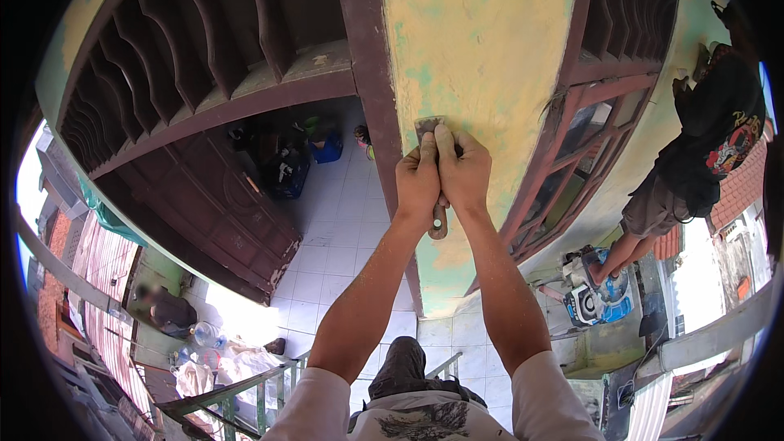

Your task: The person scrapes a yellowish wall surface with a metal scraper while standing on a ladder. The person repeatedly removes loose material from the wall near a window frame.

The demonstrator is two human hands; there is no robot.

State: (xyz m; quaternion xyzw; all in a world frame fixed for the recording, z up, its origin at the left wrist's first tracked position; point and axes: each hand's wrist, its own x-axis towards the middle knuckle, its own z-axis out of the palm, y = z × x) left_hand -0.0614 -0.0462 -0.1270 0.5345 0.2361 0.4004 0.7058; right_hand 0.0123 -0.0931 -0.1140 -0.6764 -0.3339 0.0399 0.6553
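Observation:
Both my hands grip one paint scraper (429, 125), its blade up against a wall section (481, 30) with patchy yellow paint and green showing through. My left hand (418, 182) wraps the tool from the left, with its thumb pointing up beside the other. From the right, my right hand (462, 166) closes over it, thumb lying near the blade. Below my fists the handle's end, with a hole in it, sticks out. Most of the handle is hidden by my fingers.
A brown door frame (375, 73) borders the wall section on the left, a brown window frame (566, 116) on the right. Another person (704, 128) stands raised at far right; a second person (171, 312) is lower left. A green metal railing (226, 392) stands below me.

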